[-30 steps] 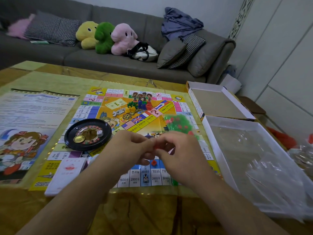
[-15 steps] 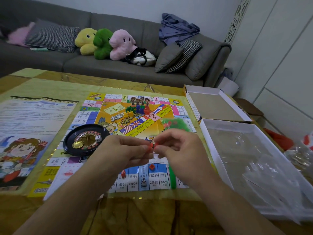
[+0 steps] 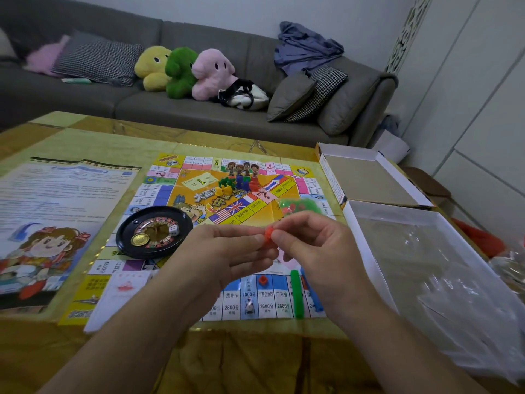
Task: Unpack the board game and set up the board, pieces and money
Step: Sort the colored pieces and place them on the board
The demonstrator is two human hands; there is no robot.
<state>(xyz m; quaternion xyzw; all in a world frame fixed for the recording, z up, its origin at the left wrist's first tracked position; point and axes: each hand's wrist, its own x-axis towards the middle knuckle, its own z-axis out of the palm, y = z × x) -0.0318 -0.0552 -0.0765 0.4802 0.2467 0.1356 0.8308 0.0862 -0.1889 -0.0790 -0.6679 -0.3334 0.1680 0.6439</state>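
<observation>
Both hands (image 3: 227, 251) (image 3: 315, 243) pinch one red piece (image 3: 268, 231) — tiny, light, stiff plastic — so keep your fingertip grip on its sides.

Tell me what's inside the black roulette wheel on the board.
Inside the black roulette wheel lie a white die and a gold coin, both resting on its numbered ring. Whatever board squares lie beneath the wheel are covered.

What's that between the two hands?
A small red piece, pinched between the fingertips of the left hand and the right hand, above the board. The head view shows it.
</observation>
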